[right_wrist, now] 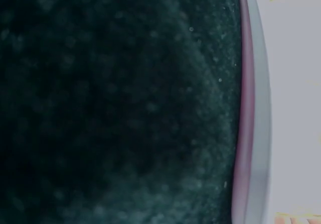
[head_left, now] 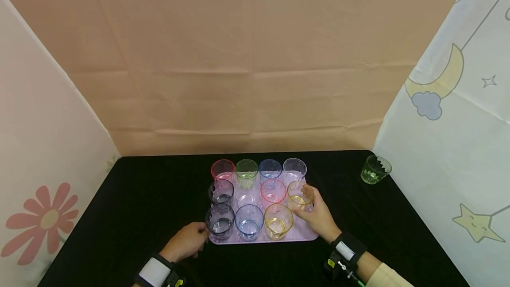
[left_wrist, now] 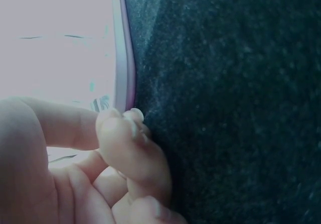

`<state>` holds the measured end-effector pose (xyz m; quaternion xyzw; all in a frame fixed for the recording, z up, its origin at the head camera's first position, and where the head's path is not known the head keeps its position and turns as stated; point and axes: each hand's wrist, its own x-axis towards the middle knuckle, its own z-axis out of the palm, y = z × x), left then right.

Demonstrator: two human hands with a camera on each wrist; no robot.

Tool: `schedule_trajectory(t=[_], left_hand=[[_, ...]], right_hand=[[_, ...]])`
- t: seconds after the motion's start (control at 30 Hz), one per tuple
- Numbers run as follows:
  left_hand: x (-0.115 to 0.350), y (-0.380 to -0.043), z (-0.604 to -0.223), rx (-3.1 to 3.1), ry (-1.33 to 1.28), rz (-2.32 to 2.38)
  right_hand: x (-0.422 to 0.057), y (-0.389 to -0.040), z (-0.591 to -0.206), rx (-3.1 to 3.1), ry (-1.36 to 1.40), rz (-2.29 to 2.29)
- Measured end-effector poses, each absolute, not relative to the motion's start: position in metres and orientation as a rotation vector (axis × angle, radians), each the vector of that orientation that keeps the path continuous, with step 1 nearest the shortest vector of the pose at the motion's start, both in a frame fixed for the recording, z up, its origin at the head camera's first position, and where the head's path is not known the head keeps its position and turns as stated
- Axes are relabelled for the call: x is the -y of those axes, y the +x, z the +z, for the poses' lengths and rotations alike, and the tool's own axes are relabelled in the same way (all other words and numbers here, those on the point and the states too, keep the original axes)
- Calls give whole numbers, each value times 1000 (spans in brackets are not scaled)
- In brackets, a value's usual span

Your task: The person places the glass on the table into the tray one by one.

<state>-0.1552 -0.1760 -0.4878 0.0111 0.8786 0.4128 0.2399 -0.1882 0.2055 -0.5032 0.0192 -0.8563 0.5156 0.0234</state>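
A lilac tray (head_left: 307,235) on the black table holds several coloured clear cups in rows. My right hand (head_left: 306,205) reaches in from the front right and grips the yellow cup (head_left: 298,192) at the right end of the middle row, thumb near its rim. At the tray's front left corner, my left hand (head_left: 199,234) lies beside a dark cup (head_left: 220,221). In the left wrist view its curled fingertips (left_wrist: 131,116) meet at the tray rim (left_wrist: 123,58) and pinch it. The right wrist view shows only black cloth and the tray rim (right_wrist: 249,108).
A green cup (head_left: 375,169) stands alone off the tray at the table's far right, near the patterned curtain. Another yellow cup (head_left: 278,221) and a blue cup (head_left: 249,223) stand in the front row. Cloth walls close in the back and both sides.
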Motion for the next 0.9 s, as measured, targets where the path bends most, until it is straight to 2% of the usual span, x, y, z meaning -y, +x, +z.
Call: schedule_trajectory(t=[0.5,0.73,0.9], left_hand=[[177,-155,-491,-2410,56,1154],[176,-154,-490,-2425,46,1150],[176,-155,-490,-2423,54,1162]], right_hand=[[-211,-186,-504,2706,49,1587],[-223,-174,-485,2658,159,1460],[-247,-174,-464,2528,10,1469]])
